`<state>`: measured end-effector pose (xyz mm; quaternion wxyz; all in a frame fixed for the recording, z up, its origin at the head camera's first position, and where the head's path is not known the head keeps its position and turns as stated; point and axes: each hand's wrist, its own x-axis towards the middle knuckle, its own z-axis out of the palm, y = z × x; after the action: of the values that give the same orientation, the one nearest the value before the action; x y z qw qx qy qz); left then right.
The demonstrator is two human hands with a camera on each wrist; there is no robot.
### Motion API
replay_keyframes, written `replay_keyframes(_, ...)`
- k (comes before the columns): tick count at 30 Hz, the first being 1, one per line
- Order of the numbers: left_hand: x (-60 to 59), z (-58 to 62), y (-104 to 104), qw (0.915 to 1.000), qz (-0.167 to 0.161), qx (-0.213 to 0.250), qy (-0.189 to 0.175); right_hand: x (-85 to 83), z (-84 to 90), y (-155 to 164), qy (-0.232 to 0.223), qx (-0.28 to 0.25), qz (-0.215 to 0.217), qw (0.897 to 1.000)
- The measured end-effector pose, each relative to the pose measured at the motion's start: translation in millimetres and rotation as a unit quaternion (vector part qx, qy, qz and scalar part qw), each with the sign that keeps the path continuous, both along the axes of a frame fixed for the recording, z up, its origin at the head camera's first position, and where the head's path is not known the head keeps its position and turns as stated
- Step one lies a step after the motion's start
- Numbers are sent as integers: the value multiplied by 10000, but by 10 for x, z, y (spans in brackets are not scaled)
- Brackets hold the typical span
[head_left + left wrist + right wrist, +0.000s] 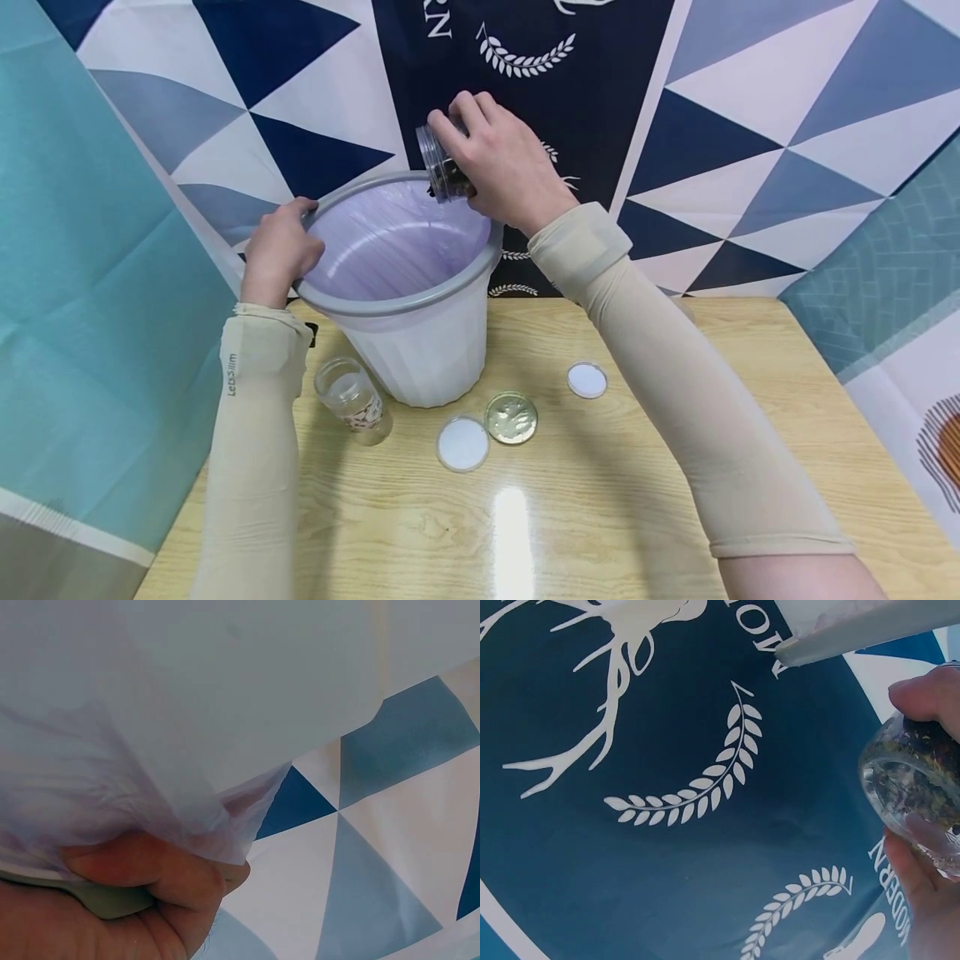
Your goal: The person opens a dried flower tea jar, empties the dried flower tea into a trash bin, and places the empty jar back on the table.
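Note:
A white bin (420, 350) with a grey rim (405, 304) and a pale purple liner (390, 242) stands tilted on the wooden table (637, 467). My left hand (279, 248) grips the rim on its left side; the left wrist view shows its fingers (150, 870) curled over rim and liner (112, 772). My right hand (501, 158) holds a clear jar (444, 167) with dark bits inside, tipped mouth-down over the bin's far edge. In the right wrist view the jar (919, 791) sits between thumb and fingers (930, 694).
An open glass jar (352, 398) stands in front of the bin at the left. Two white lids (462, 443) (587, 380) and a gold lid (512, 417) lie on the table in front. Patterned cloth backdrops (750, 125) close in the back and sides.

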<state>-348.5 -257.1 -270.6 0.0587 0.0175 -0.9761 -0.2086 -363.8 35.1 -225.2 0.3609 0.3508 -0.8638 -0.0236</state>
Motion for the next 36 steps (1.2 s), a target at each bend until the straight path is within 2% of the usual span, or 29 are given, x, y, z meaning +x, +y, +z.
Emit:
replay_keyframes(8, -3, -6, 1, 10000, -5, 39, 20, 1, 20, -8, 312, 338, -51, 9989)
replay_keyframes(22, 7, 8, 7, 9999, -18, 114, 20, -8, 27, -15, 298, 77, 83, 9995)
replay_keyframes(31, -14, 6, 15, 9999, 11, 146, 13, -15, 21, -5, 278, 191, 37, 9994)
replay_keyframes(36, -14, 5, 3, 9999, 5, 131, 7, -21, 31, -19, 511, 312, 89, 9982)
